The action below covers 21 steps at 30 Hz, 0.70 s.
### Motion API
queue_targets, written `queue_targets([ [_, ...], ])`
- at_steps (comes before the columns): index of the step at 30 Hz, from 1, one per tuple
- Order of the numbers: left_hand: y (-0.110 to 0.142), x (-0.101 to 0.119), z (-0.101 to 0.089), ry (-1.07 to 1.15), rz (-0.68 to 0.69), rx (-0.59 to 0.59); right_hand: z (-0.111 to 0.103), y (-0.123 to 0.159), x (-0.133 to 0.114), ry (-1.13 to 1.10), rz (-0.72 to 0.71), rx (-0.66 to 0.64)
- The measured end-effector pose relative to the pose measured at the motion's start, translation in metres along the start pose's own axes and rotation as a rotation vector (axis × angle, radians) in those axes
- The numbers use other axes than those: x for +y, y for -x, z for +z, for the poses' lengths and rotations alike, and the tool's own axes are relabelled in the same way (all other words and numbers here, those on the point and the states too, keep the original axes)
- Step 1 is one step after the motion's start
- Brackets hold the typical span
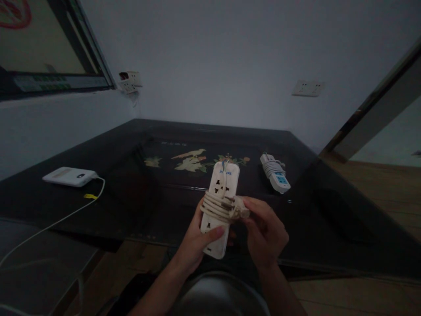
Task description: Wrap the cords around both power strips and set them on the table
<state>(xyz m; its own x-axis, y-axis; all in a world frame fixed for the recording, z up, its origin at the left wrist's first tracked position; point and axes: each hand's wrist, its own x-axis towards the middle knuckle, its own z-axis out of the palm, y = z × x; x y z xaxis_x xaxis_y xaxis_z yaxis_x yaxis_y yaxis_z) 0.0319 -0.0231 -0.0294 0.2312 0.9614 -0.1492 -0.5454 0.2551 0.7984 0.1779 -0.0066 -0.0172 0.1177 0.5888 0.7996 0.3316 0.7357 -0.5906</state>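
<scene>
I hold a white power strip (221, 184) upright in front of me, its cord (217, 207) wound several times round its middle. My left hand (197, 241) grips the strip's lower half, thumb across its front. My right hand (265, 232) is closed on the plug end (240, 210) of the cord at the strip's right side. Both hands hover over the near edge of a dark table (131, 193).
A second white power strip (275, 173) with its cord wrapped lies on the table at the right. A white power bank (69, 176) with a white cable (66, 215) lies at the left. Wall sockets (308, 88) sit on the back wall. Wooden floor lies to the right.
</scene>
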Motion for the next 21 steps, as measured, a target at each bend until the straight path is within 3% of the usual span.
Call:
queue_targets([
  [4,0.003,0.003,-0.001,-0.005,0.008,0.003,-0.003,-0.011,0.000,-0.047,0.065,0.031],
  [14,0.005,0.010,-0.004,-0.050,0.045,0.000,-0.015,-0.036,-0.014,0.019,0.097,-0.282],
  [21,0.013,0.022,0.001,-0.032,0.029,0.025,-0.019,-0.048,-0.026,0.140,0.130,-0.346],
])
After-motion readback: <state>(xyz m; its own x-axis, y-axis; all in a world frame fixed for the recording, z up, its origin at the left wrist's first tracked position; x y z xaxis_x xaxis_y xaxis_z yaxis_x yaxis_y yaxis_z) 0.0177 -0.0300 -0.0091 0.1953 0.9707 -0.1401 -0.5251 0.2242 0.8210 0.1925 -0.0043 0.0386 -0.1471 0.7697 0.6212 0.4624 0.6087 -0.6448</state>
